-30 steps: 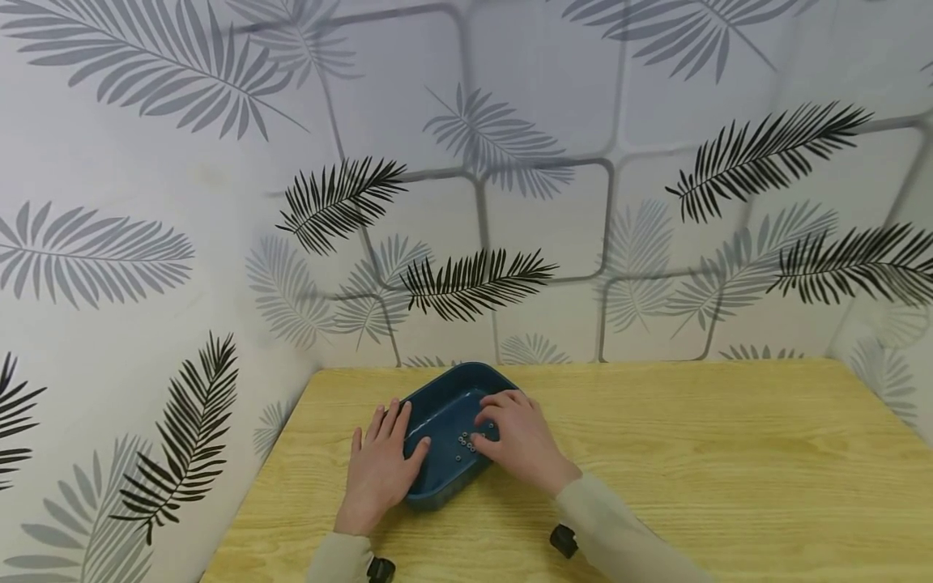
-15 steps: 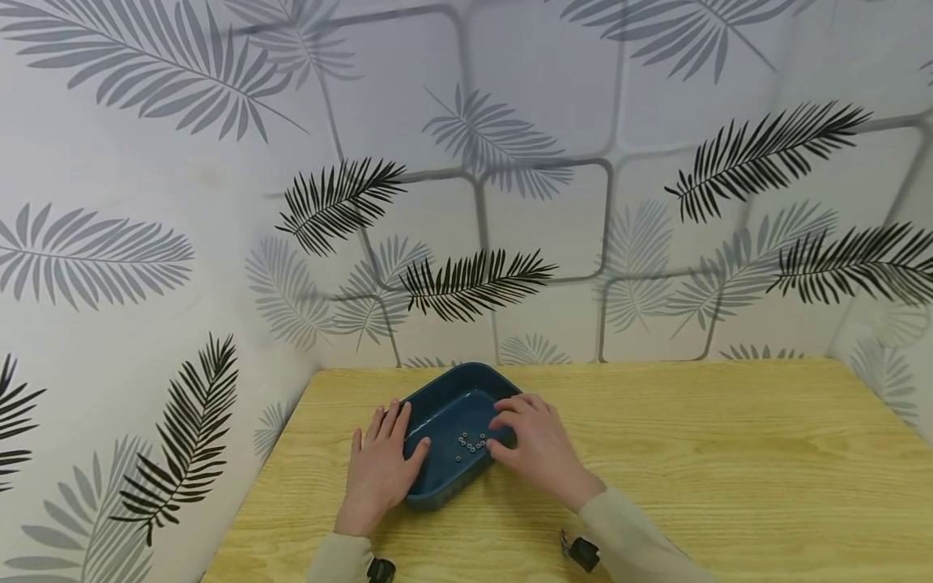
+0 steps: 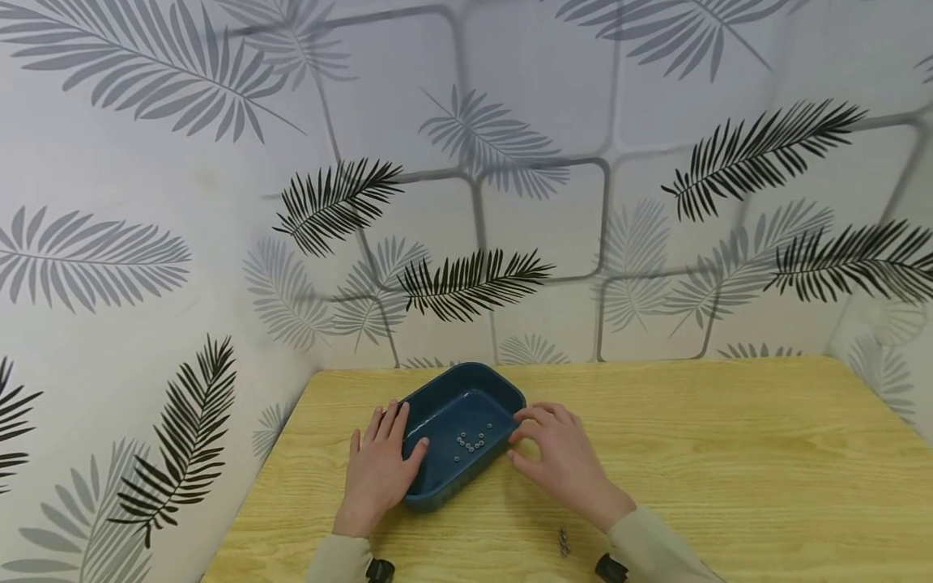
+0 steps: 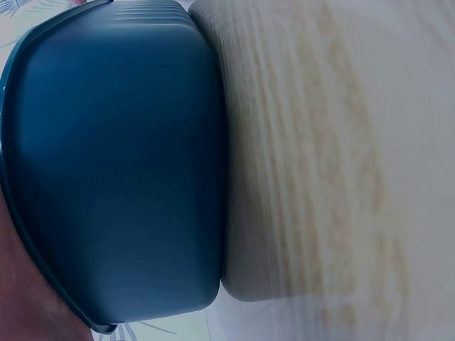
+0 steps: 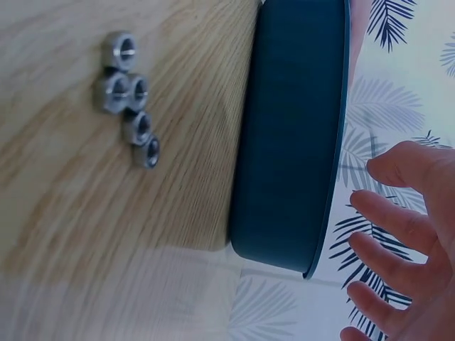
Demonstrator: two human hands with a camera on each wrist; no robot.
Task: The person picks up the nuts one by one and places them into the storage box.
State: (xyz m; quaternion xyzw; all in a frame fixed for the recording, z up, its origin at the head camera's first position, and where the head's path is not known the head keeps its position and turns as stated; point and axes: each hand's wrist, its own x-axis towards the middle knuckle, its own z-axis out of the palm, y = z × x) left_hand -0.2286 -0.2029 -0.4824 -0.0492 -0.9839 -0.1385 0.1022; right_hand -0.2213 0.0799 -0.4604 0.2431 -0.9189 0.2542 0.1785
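Note:
A deep blue rectangular dish [image 3: 435, 483] sits at an angle on the table. Several small metal nuts [image 3: 470, 448] lie loosely grouped on its floor, with one apart toward the far right. My left hand [image 3: 379, 478] rests over the dish's left rim, fingers straight and spread, thumb reaching inside. Just outside the right rim hovers my right hand [image 3: 567, 461], its fingers loosely bent and apart; the right wrist view shows nothing between them. Several hex nuts [image 5: 112, 94] lie clustered on the tabletop below the right wrist, seen in the head view as a short line [image 3: 564, 542].
The light wooden table [image 3: 700, 453] extends to the right of the dish. A wall with a feather pattern [image 3: 539, 219] rises behind its back edge, and another wall [image 3: 240, 324] runs along the left. Black wrist straps [image 3: 611, 568] show at both sleeves.
My right hand has drawn back rightward from over the dish to outside its rim, uncovering the nuts inside. The nuts on the table have come into view beside the right wrist. My left hand stays put.

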